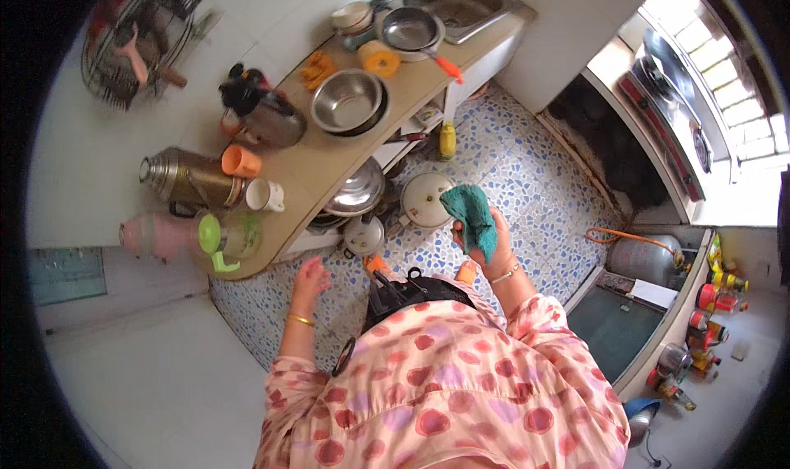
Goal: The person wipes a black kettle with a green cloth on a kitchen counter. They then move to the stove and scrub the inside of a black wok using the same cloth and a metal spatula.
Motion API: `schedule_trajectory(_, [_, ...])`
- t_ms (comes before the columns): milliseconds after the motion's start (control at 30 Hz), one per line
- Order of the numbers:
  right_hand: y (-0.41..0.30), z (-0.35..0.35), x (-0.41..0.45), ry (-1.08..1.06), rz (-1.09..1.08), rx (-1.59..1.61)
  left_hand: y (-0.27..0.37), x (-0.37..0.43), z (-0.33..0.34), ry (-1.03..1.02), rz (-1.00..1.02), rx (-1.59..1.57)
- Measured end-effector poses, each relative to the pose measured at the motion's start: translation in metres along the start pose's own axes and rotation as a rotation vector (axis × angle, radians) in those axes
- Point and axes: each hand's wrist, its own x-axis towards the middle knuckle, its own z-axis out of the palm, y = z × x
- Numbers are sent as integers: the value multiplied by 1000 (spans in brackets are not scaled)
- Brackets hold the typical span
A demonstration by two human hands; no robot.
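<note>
A crumpled green cloth (472, 219) is held up in front of my body by my right hand (501, 244), its fingers wrapped around the lower part. My left hand (310, 278) hangs in the air near the rounded end of the counter (311, 185), slightly blurred, fingers apart and holding nothing. Nearest to it is a clear jug with a green lid (211, 234) on the counter's end. Below the cloth, a white lidded pot (426, 199) sits on the floor, beside a smaller lidded pot (364, 236).
The counter carries metal bowls (347, 102), a frying pan (408, 29), an orange cup (241, 161), a white mug (265, 195) and a thermos flask (191, 176). A sink (460, 3) lies beyond. On the right are a gas cylinder (645, 259), a stove (669, 111) and several bottles (719, 299).
</note>
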Motion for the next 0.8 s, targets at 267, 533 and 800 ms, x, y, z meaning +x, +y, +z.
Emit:
schedule_trajectory(267, [-112,-42,-114,185,-302,-167,14,-5,155,-186,-49,46])
schedule_trajectory(533, [-175,-91,-165,350,-470,-59,65,26,263,-305,-49,215])
schedule_trajectory(800, [-258,-129,-147,485,-631,-67,97,99,349,-374,-67,218])
